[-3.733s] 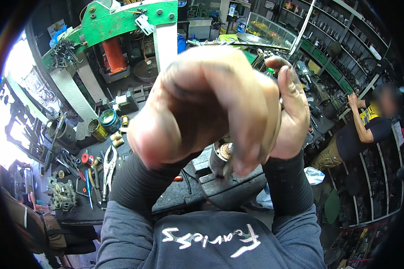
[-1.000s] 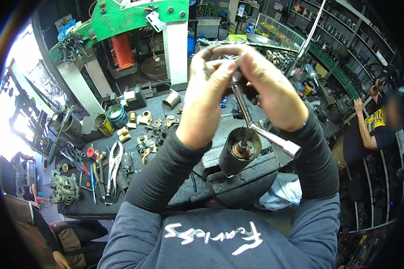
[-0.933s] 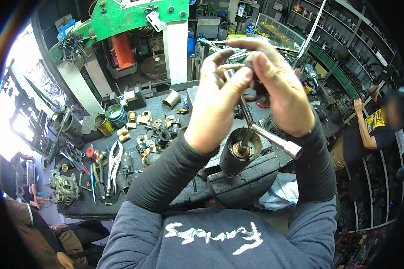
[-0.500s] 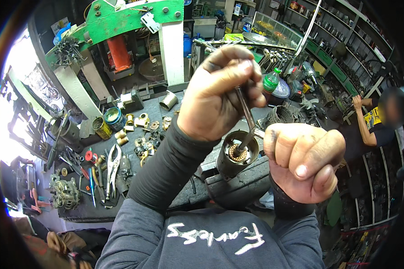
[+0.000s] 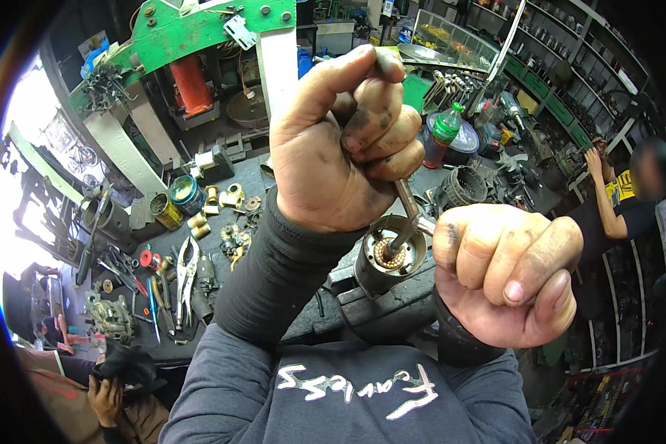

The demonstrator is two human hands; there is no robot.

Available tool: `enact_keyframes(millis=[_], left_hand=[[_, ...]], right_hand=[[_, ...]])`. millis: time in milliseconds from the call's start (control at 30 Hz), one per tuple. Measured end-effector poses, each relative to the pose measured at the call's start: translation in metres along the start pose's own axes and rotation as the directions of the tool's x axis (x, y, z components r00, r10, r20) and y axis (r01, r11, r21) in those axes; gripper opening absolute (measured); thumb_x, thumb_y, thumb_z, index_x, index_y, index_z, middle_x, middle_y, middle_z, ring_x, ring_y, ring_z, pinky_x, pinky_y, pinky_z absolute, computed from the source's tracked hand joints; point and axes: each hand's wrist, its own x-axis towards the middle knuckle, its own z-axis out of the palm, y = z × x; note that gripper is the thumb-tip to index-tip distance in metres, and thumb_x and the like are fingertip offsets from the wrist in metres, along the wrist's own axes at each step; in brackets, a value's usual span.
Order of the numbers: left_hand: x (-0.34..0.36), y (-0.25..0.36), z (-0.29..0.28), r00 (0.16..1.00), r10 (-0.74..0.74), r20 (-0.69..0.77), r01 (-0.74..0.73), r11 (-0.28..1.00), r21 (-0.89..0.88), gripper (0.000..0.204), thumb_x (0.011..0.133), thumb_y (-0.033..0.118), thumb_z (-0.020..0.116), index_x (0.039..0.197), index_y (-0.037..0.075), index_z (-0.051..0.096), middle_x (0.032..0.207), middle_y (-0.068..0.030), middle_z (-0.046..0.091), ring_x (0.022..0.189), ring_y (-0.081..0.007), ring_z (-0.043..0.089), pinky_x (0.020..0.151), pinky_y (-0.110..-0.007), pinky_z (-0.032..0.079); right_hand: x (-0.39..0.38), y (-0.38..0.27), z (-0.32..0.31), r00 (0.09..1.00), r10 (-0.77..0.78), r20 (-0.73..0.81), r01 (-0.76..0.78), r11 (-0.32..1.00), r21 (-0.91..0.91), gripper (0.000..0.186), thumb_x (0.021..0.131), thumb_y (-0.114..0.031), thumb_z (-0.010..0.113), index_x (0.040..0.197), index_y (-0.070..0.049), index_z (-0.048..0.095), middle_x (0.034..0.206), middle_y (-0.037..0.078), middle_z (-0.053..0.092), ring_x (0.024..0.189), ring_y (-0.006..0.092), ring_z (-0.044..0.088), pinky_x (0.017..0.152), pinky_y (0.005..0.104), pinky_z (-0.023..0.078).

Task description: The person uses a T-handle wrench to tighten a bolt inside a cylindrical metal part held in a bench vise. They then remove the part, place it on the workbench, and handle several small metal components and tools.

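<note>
My left hand (image 5: 340, 148) is closed around the top of a thin steel rod (image 5: 405, 214). The rod slants down into an upright dark metal cylinder housing (image 5: 389, 260) with a copper-coloured ring inside, held at the bench edge. My right hand (image 5: 507, 274) is a closed fist just right of the housing, level with its rim. A short silver metal bar end (image 5: 424, 221) sticks out of the fist beside the rod; the remainder of the bar is hidden by the fingers. Both hands are grimy, with dark sleeves.
The dark workbench (image 5: 274, 177) carries pliers (image 5: 186, 275), brass fittings (image 5: 226, 198), small cans (image 5: 177, 201) and screwdrivers at left. A green press frame (image 5: 200, 33) stands behind. A green bottle (image 5: 442, 133) and a coiled part (image 5: 462, 185) sit at right. Another person (image 5: 621, 200) works far right; someone crouches lower left.
Both hands were together at the rod's top. My right hand has left it and dropped to the right of the housing as a fist. My left hand keeps its grip on the rod.
</note>
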Motion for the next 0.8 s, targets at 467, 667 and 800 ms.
enact_keyframes(millis=[467, 667, 800], left_hand=[[-0.041, -0.012, 0.035, 0.904, 0.422, -0.064, -0.385, 0.871, 0.306, 0.027, 0.092, 0.021, 0.051, 0.090, -0.005, 0.055, 0.049, 0.0022, 0.032, 0.043, -0.0067, 0.028, 0.043, -0.024, 0.026], [-0.067, -0.022, 0.034, 0.828, 0.503, 0.247, -0.458, 0.354, 0.815, 0.021, 0.084, 0.018, 0.060, 0.091, -0.002, 0.061, 0.082, -0.0098, 0.060, 0.063, -0.0157, 0.053, 0.058, -0.026, 0.043], [-0.060, -0.020, 0.065, 0.826, 0.157, 0.542, -0.554, 0.047, 0.831, 0.019, 0.074, 0.010, 0.064, 0.091, 0.002, 0.064, 0.060, -0.0071, 0.052, 0.050, -0.0249, 0.050, 0.049, -0.034, 0.041]], right_hand=[[0.018, 0.016, -0.026, 0.993, 0.103, -0.066, -0.063, 0.893, 0.445, 0.030, 0.101, -0.024, 0.031, 0.077, -0.006, 0.040, 0.047, -0.005, 0.027, 0.035, 0.0055, 0.019, 0.034, 0.0238, 0.023], [0.039, 0.029, -0.038, 0.874, 0.477, -0.090, -0.319, 0.705, 0.634, 0.029, 0.095, -0.027, 0.043, 0.073, -0.009, 0.048, 0.047, -0.007, 0.020, 0.034, 0.0075, 0.016, 0.032, 0.0255, 0.020], [0.053, 0.024, -0.042, 0.755, 0.654, -0.046, -0.512, 0.633, 0.581, 0.029, 0.098, -0.023, 0.040, 0.075, -0.007, 0.044, 0.048, -0.007, 0.020, 0.034, 0.0043, 0.016, 0.030, 0.0208, 0.018]])
